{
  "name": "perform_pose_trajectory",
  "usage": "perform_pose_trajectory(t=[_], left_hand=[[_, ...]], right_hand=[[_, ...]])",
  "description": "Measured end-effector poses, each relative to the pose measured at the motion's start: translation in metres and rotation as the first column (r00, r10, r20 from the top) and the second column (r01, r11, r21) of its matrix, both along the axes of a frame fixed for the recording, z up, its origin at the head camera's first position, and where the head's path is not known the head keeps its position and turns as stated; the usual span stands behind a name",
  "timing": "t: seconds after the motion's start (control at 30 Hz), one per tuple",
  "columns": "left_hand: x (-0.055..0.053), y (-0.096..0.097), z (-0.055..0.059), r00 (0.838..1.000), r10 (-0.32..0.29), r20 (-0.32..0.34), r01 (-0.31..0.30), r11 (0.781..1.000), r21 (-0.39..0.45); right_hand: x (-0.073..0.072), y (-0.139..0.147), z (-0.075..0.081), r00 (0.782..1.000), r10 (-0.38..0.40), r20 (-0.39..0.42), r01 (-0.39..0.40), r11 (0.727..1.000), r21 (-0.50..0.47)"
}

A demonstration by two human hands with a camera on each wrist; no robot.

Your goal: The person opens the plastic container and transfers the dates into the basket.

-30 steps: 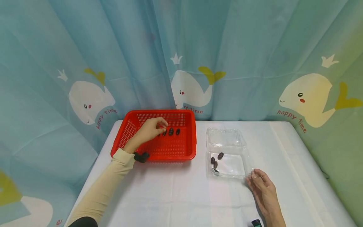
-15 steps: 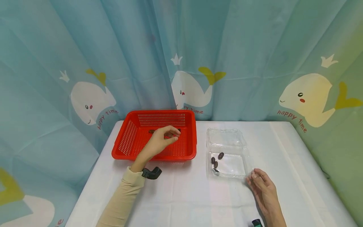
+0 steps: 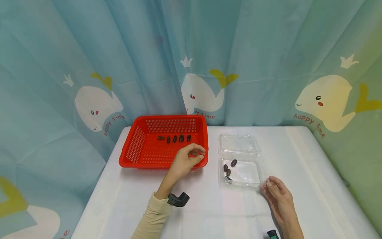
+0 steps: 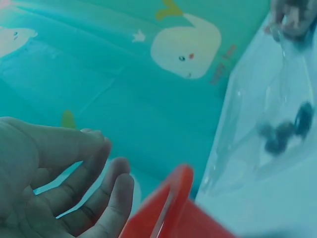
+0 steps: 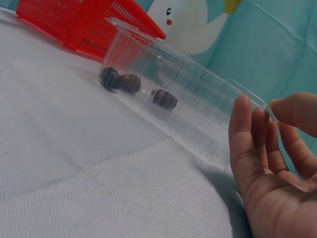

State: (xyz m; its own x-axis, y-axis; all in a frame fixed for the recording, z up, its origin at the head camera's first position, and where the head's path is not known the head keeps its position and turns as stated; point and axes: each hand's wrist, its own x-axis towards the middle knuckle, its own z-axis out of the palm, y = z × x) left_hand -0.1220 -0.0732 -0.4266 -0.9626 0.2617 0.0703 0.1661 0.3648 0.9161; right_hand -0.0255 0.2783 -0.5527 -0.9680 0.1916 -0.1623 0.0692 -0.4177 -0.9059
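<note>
In the head view my left hand (image 3: 186,161) hovers over the front right corner of a red plastic basket (image 3: 141,166), fingers loosely curved. No object shows between them; in the left wrist view the thumb tip overlaps the index finger. A row of several dark brown, date-like fruits (image 3: 175,139) lies toward the back of the basket floor. To its right stands a clear plastic clamshell box (image 3: 247,171), lid folded back, with several similar fruits (image 3: 234,163) in its left part. Thumb and fingers of my right hand (image 3: 279,196) pinch the box's front right rim (image 5: 270,111).
A white cloth covers the table (image 3: 209,205). Behind it hangs a blue-green curtain (image 3: 253,49) printed with whales. The basket's right wall stands between its row of fruits and the box. A dark strap (image 3: 178,199) circles my left wrist.
My left hand has drawn back from the row of fruits, moving right and toward me to the basket's front right corner. The row is now uncovered. My right hand keeps its hold on the box.
</note>
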Motion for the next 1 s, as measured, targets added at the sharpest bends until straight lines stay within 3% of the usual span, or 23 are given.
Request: perform_pose_trajectory(t=[0.17,0.33,0.67,1.0], left_hand=[[0.004,0.019,-0.006,1.000,0.019,-0.013,-0.017,0.995,0.100],[0.005,0.037,-0.017,1.000,-0.002,-0.004,0.003,0.978,0.210],[0.001,0.075,-0.025,0.999,-0.024,0.049,0.014,0.983,0.184],[-0.005,0.107,-0.032,0.990,0.035,0.137,-0.049,0.993,0.103]], right_hand=[[0.000,0.000,0.001,1.000,-0.005,0.008,0.005,1.000,0.020],[-0.001,0.001,0.001,1.000,-0.004,0.015,0.004,1.000,0.009],[0.000,0.000,0.001,1.000,-0.007,0.016,0.007,1.000,0.007],[-0.001,-0.001,0.001,0.999,-0.012,0.036,0.010,0.999,0.035]])
